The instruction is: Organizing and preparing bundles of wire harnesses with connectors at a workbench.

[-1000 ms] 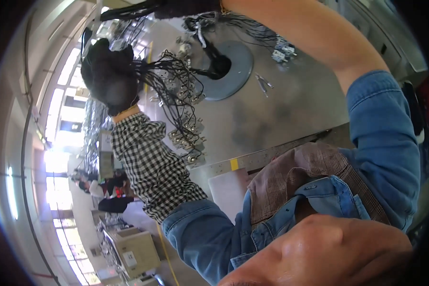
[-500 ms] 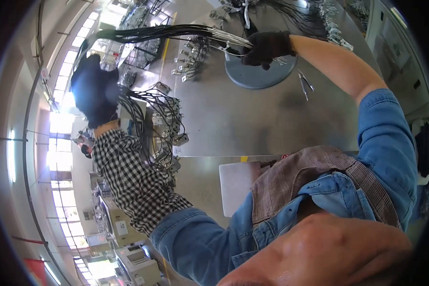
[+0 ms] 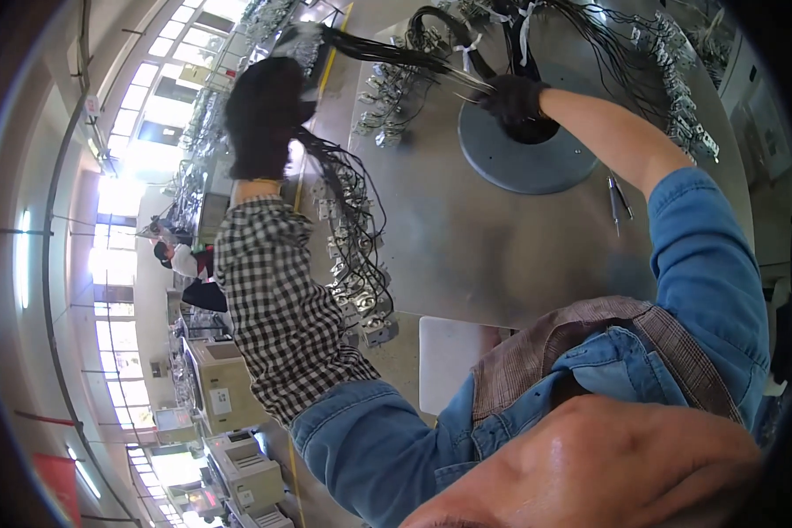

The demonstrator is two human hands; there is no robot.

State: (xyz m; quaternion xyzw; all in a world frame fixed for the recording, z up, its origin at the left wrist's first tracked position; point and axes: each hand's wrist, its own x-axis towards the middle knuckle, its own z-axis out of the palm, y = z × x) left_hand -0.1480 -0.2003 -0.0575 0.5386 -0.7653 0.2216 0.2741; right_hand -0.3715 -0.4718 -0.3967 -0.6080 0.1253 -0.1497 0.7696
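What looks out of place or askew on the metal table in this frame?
Little stands out. A slim pen-like tool lies loose on the grey metal table, apart from the round grey disc. Black wire bundles trail over the table's left edge.

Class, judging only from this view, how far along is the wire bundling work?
Done: tied bundles with connectors lie across the metal table. In hand: the gloved left hand and right hand stretch a black wire bundle. Left: loose wires hang off the table's edge.
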